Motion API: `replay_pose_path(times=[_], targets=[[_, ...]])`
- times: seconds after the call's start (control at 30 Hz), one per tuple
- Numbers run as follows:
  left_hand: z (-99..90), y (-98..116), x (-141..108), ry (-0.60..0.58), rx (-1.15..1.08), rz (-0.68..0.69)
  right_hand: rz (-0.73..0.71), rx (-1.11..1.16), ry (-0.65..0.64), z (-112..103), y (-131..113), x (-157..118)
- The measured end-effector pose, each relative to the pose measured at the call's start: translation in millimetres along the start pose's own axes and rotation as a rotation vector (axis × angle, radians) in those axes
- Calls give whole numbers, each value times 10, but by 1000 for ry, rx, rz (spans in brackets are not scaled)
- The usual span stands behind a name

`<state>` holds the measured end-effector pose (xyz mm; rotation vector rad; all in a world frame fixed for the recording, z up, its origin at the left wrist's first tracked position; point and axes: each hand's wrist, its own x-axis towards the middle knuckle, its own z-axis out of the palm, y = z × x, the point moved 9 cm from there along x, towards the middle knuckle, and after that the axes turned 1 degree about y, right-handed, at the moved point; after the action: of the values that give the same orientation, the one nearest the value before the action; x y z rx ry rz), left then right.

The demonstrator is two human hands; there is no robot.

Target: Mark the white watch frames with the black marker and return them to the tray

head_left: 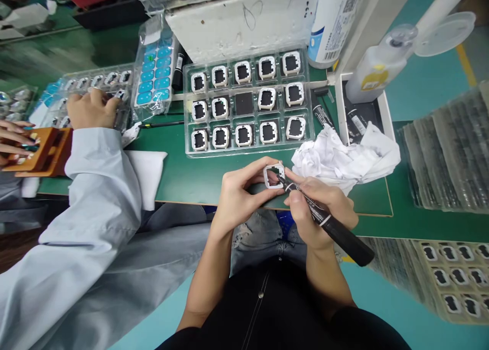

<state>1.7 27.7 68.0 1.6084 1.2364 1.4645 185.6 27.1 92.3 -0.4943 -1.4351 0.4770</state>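
Note:
My left hand [239,192] pinches a small white square frame [273,177] with an open middle, just above the near edge of the green mat [183,174]. My right hand [317,207] grips a black marker pen [328,222], and its tip rests inside the frame's opening. Behind them lies a clear plastic tray [248,103] with several white frames on black inserts; one middle pocket shows only a black square.
A crumpled white cloth [344,156] lies right of my hands. Two white bottles [382,64] stand at the back right. A co-worker's grey sleeve [95,187] and hand [89,108] reach over another tray at left. Stacked trays [451,141] sit far right.

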Motion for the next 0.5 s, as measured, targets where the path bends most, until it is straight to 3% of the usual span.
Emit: replay_pose_path(times=[0.5], targets=[[9,41,-49,71,203,101,2,-142,-38,52,-25,18]])
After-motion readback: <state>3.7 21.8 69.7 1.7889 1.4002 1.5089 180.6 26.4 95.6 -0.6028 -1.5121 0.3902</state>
